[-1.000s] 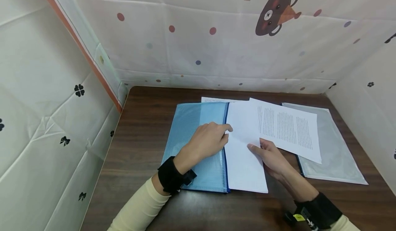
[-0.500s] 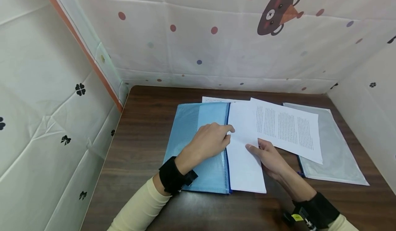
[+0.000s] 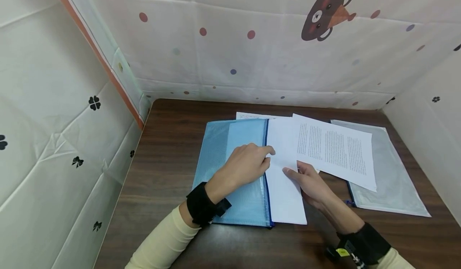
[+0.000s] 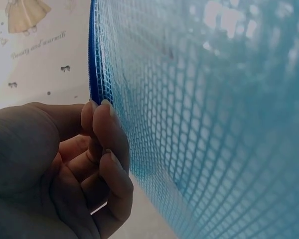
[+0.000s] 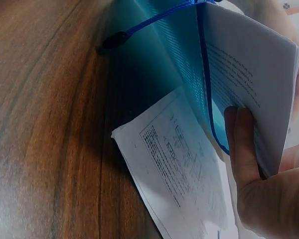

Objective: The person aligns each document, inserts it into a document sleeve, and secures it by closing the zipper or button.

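A blue mesh zip pouch [image 3: 212, 157] lies across the middle of the table, its zip edge facing right. My left hand [image 3: 246, 163] pinches that edge between thumb and fingers, as the left wrist view shows beside the mesh [image 4: 204, 124]. Part of a stack of white paper [image 3: 286, 201] sits inside the pouch mouth, and the rest sticks out to the right. My right hand [image 3: 309, 183] grips the stack's outer edge, thumb on top and fingers beneath. In the right wrist view, print shows on the underside of the paper [image 5: 249, 64], and a blue zip-pull cord [image 5: 157, 19] hangs from the pouch.
To the right, a printed sheet [image 3: 335, 153] overlaps a pale grey zip pouch [image 3: 392, 173]. Another sheet [image 3: 252, 115] peeks out behind the blue pouch. Patterned fabric [image 3: 216, 57] stands behind the wooden table [image 3: 155, 173] and along both sides.
My right hand has moved left with the paper stack, and less of it sticks out of the pouch. The left hand keeps its hold on the zip edge.
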`<state>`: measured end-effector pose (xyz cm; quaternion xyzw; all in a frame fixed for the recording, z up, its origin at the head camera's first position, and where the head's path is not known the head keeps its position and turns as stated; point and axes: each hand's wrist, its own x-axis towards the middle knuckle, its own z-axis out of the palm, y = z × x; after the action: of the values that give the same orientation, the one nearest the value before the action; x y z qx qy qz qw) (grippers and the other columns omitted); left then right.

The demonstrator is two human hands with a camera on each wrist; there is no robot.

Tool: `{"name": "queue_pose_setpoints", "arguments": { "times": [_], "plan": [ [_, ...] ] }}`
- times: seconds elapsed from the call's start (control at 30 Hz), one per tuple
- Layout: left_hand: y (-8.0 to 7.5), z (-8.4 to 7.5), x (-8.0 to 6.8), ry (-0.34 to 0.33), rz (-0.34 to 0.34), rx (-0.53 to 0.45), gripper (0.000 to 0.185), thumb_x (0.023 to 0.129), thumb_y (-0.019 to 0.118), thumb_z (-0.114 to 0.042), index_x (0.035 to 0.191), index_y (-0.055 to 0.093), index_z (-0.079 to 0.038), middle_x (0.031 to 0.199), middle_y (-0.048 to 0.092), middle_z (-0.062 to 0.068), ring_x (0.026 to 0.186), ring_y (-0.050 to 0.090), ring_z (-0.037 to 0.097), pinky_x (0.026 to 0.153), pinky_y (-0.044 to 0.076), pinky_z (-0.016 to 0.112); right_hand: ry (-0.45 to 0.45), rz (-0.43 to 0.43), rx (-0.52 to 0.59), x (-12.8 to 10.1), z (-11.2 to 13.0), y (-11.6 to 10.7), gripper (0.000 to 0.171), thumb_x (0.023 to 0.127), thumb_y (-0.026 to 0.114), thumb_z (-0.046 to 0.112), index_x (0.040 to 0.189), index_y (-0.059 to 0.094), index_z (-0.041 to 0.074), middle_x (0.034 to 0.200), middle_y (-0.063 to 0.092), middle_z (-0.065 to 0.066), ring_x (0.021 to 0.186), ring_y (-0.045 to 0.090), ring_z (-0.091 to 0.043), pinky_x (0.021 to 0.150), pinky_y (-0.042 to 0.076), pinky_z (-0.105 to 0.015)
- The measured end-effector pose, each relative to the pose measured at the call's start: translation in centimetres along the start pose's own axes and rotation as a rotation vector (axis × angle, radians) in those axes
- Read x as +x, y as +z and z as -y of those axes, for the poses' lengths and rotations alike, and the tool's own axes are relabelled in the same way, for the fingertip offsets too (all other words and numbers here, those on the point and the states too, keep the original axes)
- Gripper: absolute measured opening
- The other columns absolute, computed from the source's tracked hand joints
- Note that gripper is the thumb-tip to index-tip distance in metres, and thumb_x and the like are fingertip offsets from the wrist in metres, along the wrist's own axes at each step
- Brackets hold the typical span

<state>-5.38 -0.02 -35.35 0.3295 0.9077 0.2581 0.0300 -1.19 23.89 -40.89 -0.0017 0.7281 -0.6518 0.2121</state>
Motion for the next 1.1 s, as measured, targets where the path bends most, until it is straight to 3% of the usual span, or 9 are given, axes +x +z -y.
{"name": "queue_pose_setpoints", "arguments": {
  "times": [0.37, 0.7, 1.1],
  "plan": [
    [0.1, -0.2, 0.0, 0.016, -0.001, 0.016, 0.027, 0.107, 0.061, -0.015, 0.130, 0.075, -0.014, 0.056, 0.049, -0.005, 0.046, 0.041, 0.008, 0.045, 0.032, 0.020, -0.002, 0.027, 0.039, 0.9, 0.0, 1.2, 0.042, 0.112, 0.053, 0.016, 0.148, 0.045, -0.004, 0.126, 0.070, -0.019, 0.104, 0.076, -0.028, 0.082, 0.063, -0.047],
    [0.1, -0.3, 0.0, 0.029, 0.004, 0.003, 0.027, 0.107, 0.061, -0.015, 0.131, 0.075, -0.014, 0.056, 0.048, -0.005, 0.047, 0.040, 0.008, 0.045, 0.032, 0.020, 0.000, 0.059, 0.069, 1.6, -0.1, 1.8, 0.044, 0.112, 0.052, 0.015, 0.153, 0.044, 0.000, 0.128, 0.068, -0.016, 0.108, 0.075, -0.029, 0.086, 0.062, -0.046],
    [0.3, -0.4, 0.0, 0.021, 0.020, -0.009, 0.029, 0.108, 0.059, -0.016, 0.133, 0.074, -0.014, 0.058, 0.052, -0.005, 0.048, 0.044, 0.009, 0.047, 0.034, 0.021, 0.003, 0.048, 0.052, 2.0, -0.2, 2.7, 0.042, 0.112, 0.050, 0.012, 0.150, 0.046, -0.006, 0.124, 0.070, -0.014, 0.105, 0.076, -0.024, 0.084, 0.062, -0.039]
  ]
}}
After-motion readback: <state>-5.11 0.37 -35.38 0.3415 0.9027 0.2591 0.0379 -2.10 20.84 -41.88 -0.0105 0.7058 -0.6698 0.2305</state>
